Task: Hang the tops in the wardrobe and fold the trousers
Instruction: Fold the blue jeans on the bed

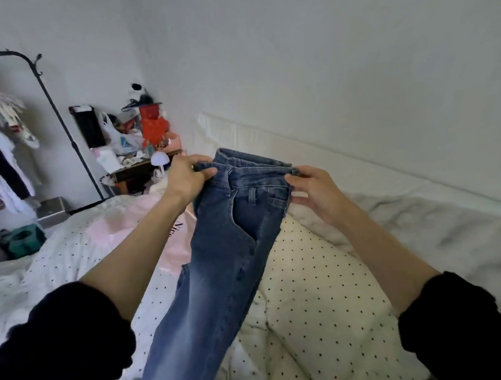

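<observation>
The blue jeans [217, 249] hang in the air above the dotted duvet [321, 287], held up by the waistband: the left hand [185, 178] pinches one end, the right hand [313, 192] grips the other, probably to line up the legs for folding

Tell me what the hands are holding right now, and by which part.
Both hold the blue jeans by the waistband: left hand pinches one end, right hand the other. The legs hang down over the bed.

A home bedroom: dotted quilt [321, 296], clothes rack [50, 101], cluttered bedside table [138, 169].
</observation>
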Action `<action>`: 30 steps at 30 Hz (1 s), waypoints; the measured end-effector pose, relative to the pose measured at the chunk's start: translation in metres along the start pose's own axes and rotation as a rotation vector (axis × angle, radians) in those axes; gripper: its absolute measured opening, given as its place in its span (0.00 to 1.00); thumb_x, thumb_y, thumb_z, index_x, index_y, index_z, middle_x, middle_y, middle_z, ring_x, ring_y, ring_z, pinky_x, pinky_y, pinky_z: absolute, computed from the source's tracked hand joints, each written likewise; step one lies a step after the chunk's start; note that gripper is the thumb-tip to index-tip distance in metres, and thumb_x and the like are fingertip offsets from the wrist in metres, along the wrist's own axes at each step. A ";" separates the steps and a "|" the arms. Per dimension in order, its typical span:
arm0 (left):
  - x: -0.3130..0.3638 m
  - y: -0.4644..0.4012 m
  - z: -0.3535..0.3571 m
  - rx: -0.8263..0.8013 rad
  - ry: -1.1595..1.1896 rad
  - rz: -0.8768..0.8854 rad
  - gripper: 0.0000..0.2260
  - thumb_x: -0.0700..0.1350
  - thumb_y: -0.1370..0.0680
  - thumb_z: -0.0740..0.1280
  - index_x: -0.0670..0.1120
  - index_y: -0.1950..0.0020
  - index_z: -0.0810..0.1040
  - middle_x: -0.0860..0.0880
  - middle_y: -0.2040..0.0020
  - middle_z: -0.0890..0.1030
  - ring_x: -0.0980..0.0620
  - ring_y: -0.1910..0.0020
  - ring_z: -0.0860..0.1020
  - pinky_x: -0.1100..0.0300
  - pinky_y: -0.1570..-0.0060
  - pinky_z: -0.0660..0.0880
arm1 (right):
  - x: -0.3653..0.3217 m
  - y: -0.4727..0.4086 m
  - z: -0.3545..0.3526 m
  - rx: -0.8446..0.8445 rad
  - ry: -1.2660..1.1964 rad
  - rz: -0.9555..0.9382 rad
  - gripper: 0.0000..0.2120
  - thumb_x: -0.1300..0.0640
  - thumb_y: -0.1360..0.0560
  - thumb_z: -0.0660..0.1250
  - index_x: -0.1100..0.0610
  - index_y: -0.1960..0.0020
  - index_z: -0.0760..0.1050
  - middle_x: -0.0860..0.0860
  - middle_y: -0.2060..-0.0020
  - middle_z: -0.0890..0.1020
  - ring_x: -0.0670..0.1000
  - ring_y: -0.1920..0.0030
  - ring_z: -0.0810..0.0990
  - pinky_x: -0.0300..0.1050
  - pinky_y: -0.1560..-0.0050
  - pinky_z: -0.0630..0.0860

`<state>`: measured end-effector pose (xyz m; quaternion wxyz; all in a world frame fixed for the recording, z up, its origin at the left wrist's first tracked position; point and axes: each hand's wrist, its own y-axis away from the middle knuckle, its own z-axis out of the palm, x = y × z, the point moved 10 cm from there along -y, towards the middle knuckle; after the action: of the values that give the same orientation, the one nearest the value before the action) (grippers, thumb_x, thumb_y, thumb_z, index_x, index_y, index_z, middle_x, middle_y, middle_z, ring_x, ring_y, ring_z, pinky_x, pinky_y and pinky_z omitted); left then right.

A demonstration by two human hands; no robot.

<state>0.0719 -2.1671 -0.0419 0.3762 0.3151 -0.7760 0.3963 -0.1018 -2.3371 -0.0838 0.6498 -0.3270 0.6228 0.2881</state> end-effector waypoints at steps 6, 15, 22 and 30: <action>-0.065 -0.034 0.201 -0.112 -0.119 -0.023 0.11 0.34 0.25 0.64 0.39 0.43 0.78 0.45 0.48 0.78 0.49 0.53 0.76 0.57 0.48 0.73 | 0.153 -0.109 -0.160 0.218 0.009 0.240 0.05 0.64 0.21 0.60 0.61 0.47 0.72 0.55 0.54 0.78 0.50 0.58 0.79 0.44 0.62 0.79; -0.296 0.122 0.391 -0.545 -0.210 -0.403 0.22 0.46 0.23 0.62 0.39 0.31 0.68 0.40 0.33 0.71 0.47 0.39 0.71 0.60 0.43 0.66 | 0.379 -0.168 -0.295 0.429 0.260 0.527 0.09 0.67 0.21 0.57 0.57 0.54 0.72 0.61 0.49 0.77 0.53 0.57 0.76 0.53 0.50 0.76; -0.358 0.225 0.467 -1.043 -0.727 -0.427 0.29 0.57 0.19 0.53 0.59 0.24 0.40 0.51 0.22 0.40 0.42 0.24 0.40 0.39 0.29 0.44 | 0.391 -0.145 -0.333 0.522 0.845 0.479 0.25 0.67 0.24 0.59 0.64 0.27 0.58 0.62 0.30 0.64 0.62 0.31 0.65 0.54 0.33 0.66; -0.337 0.180 0.444 -0.713 -0.723 -0.261 0.21 0.51 0.18 0.54 0.56 0.25 0.58 0.47 0.23 0.55 0.45 0.26 0.55 0.44 0.28 0.52 | 0.421 -0.141 -0.185 -0.347 1.583 -0.098 0.24 0.48 0.18 0.50 0.52 0.24 0.54 0.55 0.24 0.53 0.56 0.24 0.48 0.61 0.28 0.38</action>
<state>-0.0432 -2.3932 -0.5697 0.2145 0.3780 -0.8973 -0.0768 -0.0820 -2.5839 -0.4961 -0.0314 -0.5569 0.8292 0.0352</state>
